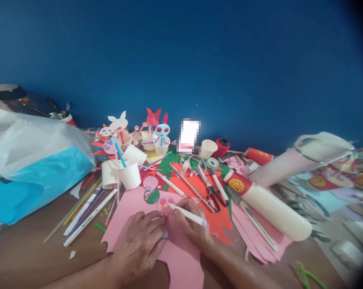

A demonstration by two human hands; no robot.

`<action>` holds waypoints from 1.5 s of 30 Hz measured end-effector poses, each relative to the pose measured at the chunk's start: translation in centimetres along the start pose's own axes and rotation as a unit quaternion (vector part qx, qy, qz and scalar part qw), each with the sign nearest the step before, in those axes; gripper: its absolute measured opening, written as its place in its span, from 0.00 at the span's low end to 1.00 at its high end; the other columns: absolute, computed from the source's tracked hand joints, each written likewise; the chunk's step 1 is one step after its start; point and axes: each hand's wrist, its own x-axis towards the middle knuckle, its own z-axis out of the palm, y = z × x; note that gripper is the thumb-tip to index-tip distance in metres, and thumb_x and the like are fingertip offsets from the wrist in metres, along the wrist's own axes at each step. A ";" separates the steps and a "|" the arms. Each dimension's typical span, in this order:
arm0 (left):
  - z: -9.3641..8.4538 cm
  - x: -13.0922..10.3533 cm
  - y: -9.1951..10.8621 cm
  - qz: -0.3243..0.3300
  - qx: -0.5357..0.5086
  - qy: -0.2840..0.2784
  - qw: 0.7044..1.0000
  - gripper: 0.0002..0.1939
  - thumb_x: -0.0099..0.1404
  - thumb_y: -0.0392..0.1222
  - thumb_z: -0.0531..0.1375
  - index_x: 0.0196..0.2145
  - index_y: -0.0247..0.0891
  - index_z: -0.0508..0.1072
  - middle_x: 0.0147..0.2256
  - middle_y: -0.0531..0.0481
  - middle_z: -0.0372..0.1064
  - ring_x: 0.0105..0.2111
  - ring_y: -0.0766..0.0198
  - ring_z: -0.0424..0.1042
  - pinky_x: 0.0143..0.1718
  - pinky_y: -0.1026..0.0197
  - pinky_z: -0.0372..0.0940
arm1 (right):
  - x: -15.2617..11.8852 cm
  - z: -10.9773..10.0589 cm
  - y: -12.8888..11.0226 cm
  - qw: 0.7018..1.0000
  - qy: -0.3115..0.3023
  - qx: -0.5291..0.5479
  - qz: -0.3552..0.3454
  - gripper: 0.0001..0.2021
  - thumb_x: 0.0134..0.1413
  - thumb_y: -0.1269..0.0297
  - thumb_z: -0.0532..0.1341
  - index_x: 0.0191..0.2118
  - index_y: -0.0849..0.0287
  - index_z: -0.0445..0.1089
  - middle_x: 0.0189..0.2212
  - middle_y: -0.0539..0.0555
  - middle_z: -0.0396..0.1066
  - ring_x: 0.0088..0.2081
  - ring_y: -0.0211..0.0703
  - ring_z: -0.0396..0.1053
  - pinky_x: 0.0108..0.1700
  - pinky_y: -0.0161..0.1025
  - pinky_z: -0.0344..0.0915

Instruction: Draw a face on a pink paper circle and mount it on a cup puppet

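Note:
My right hand [193, 224] pinches a white marker [190, 216] with a bluish end. The marker's tip touches a round face drawing [166, 205] with red eyes and lashes, on the pink paper [124, 208]. My left hand [143, 237] rests on that paper just left of the drawing, fingers curled. A small pale-blue piece [165, 234] shows between its thumb and forefinger; its kind is unclear. Beyond the left hand lie a pink face cutout [151, 183] and a green round cutout [152, 196] with pink on it.
Scissors [213, 192], more markers [219, 185] and red paper [219, 222] lie to the right, beside a long stack of paper cups [278, 208]. White cups [130, 176] and paper figures [162, 134] stand behind. At left are loose pencils [86, 200] and a plastic bag [43, 152].

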 end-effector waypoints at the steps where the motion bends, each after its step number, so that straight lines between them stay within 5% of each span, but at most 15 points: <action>1: 0.0 0.0 0.0 0.000 0.000 0.000 1.000 0.10 0.67 0.35 0.51 0.34 0.40 0.72 0.41 0.48 0.74 0.46 0.55 0.68 0.42 0.54 0.55 | 0.0 0.0 0.0 1.000 0.004 -0.010 -0.004 0.02 0.56 0.66 0.57 0.33 0.57 0.63 0.22 0.47 0.67 0.23 0.37 0.65 0.25 0.32 0.62; 6: 0.0 -0.1 0.0 -0.008 0.000 -0.007 1.000 0.10 0.66 0.34 0.50 0.35 0.40 0.71 0.44 0.47 0.73 0.47 0.54 0.67 0.43 0.53 0.54 | -0.2 0.3 -0.2 0.994 0.044 -0.094 -0.029 0.02 0.56 0.66 0.56 0.35 0.57 0.65 0.24 0.50 0.70 0.23 0.38 0.68 0.25 0.33 0.63; 14: 0.3 -0.3 0.0 -0.016 -0.021 -0.020 0.999 0.10 0.66 0.33 0.50 0.30 0.39 0.69 0.38 0.47 0.73 0.44 0.54 0.67 0.39 0.53 0.53 | -0.4 0.4 -0.2 0.977 0.003 -0.201 -0.067 0.02 0.57 0.67 0.55 0.34 0.56 0.65 0.26 0.50 0.72 0.26 0.41 0.72 0.26 0.33 0.61; 45: -0.1 0.2 0.3 0.008 0.017 0.027 0.999 0.13 0.67 0.34 0.48 0.34 0.39 0.71 0.37 0.47 0.74 0.42 0.58 0.70 0.41 0.56 0.57 | -0.2 0.2 -0.3 0.981 -0.002 -0.176 -0.082 0.03 0.56 0.68 0.55 0.35 0.56 0.65 0.25 0.50 0.72 0.24 0.40 0.71 0.26 0.32 0.61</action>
